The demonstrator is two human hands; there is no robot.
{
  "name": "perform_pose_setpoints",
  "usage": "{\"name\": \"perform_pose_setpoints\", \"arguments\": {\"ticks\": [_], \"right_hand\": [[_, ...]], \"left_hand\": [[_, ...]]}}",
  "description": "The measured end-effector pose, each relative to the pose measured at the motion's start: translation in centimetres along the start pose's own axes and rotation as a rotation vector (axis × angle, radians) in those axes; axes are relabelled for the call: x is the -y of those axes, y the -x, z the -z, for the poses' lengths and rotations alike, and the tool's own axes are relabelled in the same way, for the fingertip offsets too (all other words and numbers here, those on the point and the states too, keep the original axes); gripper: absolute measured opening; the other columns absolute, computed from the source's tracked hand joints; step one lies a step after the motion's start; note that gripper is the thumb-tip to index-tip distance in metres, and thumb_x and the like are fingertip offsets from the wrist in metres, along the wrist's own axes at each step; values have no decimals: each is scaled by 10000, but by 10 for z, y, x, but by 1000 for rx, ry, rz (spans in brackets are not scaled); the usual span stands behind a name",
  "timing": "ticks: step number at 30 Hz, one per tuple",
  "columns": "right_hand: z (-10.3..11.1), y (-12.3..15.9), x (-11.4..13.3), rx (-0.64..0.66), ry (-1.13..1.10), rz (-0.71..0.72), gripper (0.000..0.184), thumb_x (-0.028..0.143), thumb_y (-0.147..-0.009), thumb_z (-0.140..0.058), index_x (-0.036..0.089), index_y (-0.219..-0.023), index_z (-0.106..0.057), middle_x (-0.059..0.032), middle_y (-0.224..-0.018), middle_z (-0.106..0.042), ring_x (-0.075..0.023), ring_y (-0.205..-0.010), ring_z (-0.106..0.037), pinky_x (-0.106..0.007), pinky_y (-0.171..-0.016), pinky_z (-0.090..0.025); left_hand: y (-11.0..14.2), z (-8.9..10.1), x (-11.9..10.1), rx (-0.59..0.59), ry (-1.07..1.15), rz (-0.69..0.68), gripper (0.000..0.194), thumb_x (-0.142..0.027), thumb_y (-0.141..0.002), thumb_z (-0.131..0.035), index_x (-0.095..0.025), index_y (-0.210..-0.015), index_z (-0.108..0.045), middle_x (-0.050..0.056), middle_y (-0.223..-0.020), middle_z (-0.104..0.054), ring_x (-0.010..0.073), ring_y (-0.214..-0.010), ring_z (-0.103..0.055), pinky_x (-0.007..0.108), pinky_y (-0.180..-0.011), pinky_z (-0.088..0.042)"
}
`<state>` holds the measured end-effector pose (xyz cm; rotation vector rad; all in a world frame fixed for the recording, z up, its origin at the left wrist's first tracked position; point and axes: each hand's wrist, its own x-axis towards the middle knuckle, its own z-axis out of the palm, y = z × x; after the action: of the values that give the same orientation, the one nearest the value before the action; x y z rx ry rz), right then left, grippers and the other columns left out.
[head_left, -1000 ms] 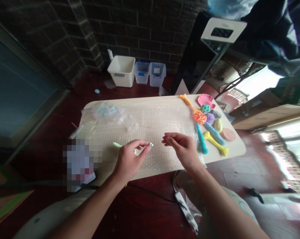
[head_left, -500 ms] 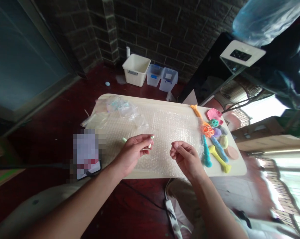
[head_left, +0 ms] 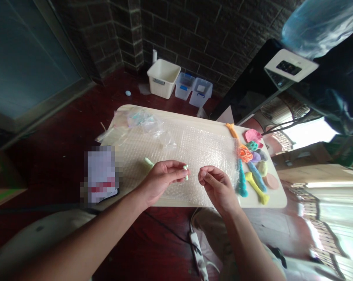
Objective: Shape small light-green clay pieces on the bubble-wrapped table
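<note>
My left hand (head_left: 161, 180) is closed, pinching a small pale green piece of modelling clay (head_left: 186, 167) with knobby ends between thumb and fingers. A little to its right, the thumb and fingertips of my right hand (head_left: 219, 185) are pressed together; whatever may be between them is too small to make out. Both hands are over the bubble wrap (head_left: 205, 146) on the table. Another pale green clay piece (head_left: 148, 160) lies on the wrap, partly behind my left hand.
Clay shapes crowd the table's right end, among them a yellow bone shape (head_left: 257, 188), a teal stick (head_left: 241, 179) and an orange tangle (head_left: 245, 153). Clear plastic bags (head_left: 147, 123) lie far left. Beyond the table (head_left: 194, 118), a white bin (head_left: 164, 80) stands on the floor. A power strip (head_left: 198, 251) lies below.
My left hand has moved slightly right with the green clay piece, closer to my right hand. More of the green piece on the wrap shows. The camera view has shifted a little.
</note>
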<state>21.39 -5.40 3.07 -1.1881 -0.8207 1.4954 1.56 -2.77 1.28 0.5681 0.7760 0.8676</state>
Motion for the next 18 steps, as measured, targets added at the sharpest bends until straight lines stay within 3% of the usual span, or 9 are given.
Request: {"name": "perform_pose_setpoints", "arguments": {"ticks": [4, 12, 18], "right_hand": [[0, 1, -1, 21, -6, 18, 187, 375, -804, -891, 220, -842, -793, -16, -728, -690, -138, -673, -553, -284, -642, -438], [2, 2, -2, -18, 9, 5, 260, 459, -771, -907, 239, -895, -846, -8, -658, -673, -134, -612, -543, -297, -597, -451], [-5, 4, 1, -12, -15, 10, 303, 336, -680, -971, 255, -943, -844, -14, -764, -741, -140, -675, -588, -299, -657, -473]], "left_hand": [[-1, 1, 3, 2, -18, -2, 329, -273, -711, -940, -144, -965, -775, 69, -932, -786, 129, -777, -665, 295, -804, -494], [-3, 1, 6, -25, -42, -28, 295, -296, -724, -921, -146, -944, -793, 63, -917, -763, 148, -818, -660, 306, -810, -512], [-1, -2, 7, 4, -81, -68, 347, -290, -701, -938, -143, -982, -798, 66, -915, -776, 157, -818, -675, 314, -816, -514]]}}
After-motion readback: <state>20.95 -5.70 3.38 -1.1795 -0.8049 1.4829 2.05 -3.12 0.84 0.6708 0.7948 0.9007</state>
